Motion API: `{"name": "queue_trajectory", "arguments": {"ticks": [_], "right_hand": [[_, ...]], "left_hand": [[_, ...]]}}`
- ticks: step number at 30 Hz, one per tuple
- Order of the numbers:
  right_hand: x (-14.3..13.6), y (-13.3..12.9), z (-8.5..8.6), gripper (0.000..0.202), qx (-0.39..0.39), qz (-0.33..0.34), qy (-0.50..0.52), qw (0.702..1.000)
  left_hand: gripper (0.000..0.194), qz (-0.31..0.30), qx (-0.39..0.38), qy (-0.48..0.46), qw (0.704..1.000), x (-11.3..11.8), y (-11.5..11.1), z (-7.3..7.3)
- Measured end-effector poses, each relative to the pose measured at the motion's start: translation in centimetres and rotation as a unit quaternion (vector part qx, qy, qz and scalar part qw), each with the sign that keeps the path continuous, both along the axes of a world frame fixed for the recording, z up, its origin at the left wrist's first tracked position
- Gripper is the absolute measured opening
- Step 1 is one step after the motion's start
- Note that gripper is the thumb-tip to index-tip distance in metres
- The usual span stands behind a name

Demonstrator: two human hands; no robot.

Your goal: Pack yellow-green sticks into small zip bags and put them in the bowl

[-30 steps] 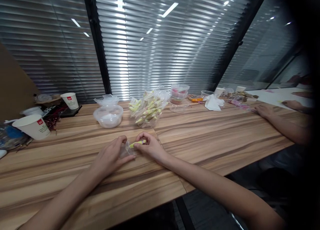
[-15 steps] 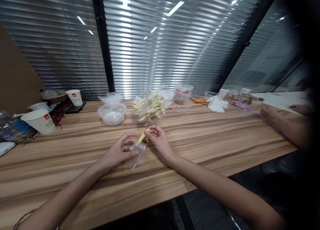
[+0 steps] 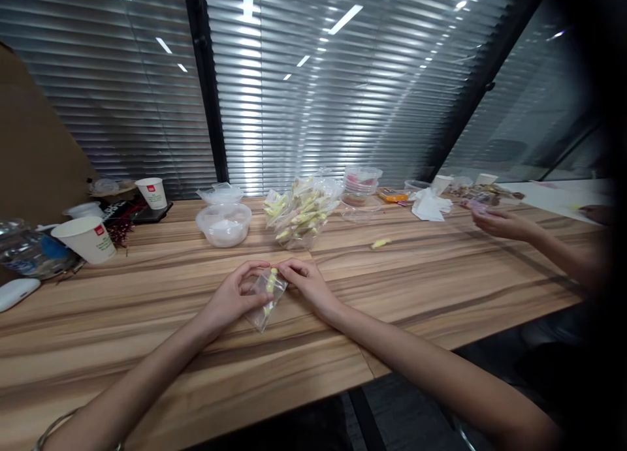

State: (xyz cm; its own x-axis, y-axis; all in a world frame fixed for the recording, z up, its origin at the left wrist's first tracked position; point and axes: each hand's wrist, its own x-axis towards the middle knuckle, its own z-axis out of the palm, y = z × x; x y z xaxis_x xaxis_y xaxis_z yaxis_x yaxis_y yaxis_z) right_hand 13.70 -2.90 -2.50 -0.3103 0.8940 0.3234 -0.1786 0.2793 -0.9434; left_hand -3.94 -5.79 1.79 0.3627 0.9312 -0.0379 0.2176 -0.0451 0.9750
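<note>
1. The left hand pinched a small bag between thumb and fingers, just above the table or resting on it; which of the two could not be told.
2. The clear bag contained a yellow stick, set lengthwise, its upper end at the mouth between the two hands.
3. The right hand had its fingertips drawn in at the mouth, beside the stick's upper end; whether they pinched the film could not be told.
4. Behind the hands stood a heap of similar yellow pieces in clear wrapping. Left of it was a clear tub; right of it, a stack of round containers.
5. A loose yellow piece, slightly blurred, lay on the wood to the right of the heap, well apart from both hands.
6. Farther right were an orange packet, a crumpled tissue and a co-worker's hand, whose fingers were at something pinkish, too small to identify.
7. At far left, a large paper cup leaned; a second cup stood upright near a dark phone. A white mouse lay nearest the left edge.
</note>
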Motion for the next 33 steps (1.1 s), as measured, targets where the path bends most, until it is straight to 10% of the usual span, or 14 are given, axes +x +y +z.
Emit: {"name": "queue_trajectory", "arguments": {"ticks": [11,19,28,33], "right_hand": [[0.0,-0.4,0.3,0.036,-0.067,0.09,0.034,0.993],[0.7,2.4,-2.1,0.061,-0.185,-0.18,0.224,0.94],[1.1,3.6,-1.4,0.057,-0.172,-0.016,0.088,0.981],[2.9,4.5,-0.8,0.03,0.068,-0.093,-0.205,0.972]], "left_hand": [[0.059,-0.008,-0.02,-0.004,1.0,-0.1,0.0,0.0],[0.065,-0.003,-0.049,0.021,0.999,-0.2,0.0,0.3],[0.055,-0.009,-0.065,0.029,0.997,-0.2,0.0,0.1],[0.05,-0.015,-0.06,0.018,0.998,-0.3,0.0,-0.1]]}}
